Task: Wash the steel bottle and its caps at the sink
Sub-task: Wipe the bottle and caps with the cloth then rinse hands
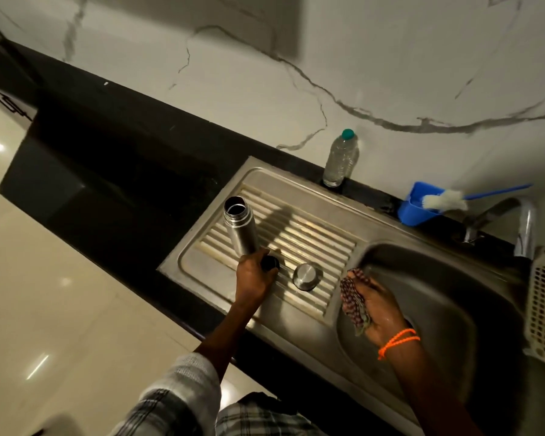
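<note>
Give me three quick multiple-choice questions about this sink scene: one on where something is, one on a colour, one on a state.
1. Where does the steel cap sit?
A. on the ribbed drainboard
B. in the basin
C. in the blue holder

2. What colour is the plastic bottle's cap?
A. red
B. green
C. white

3. How is the steel bottle?
A. capped and lying flat
B. upside down
C. open-mouthed and upright

Answers:
1. A: the cap rests on the ribs, between the two hands.
2. B: a green cap tops the clear bottle by the wall.
3. C: its dark open mouth faces up, while the left hand grips a black cap beside its base and the right hand holds a cloth.
</note>
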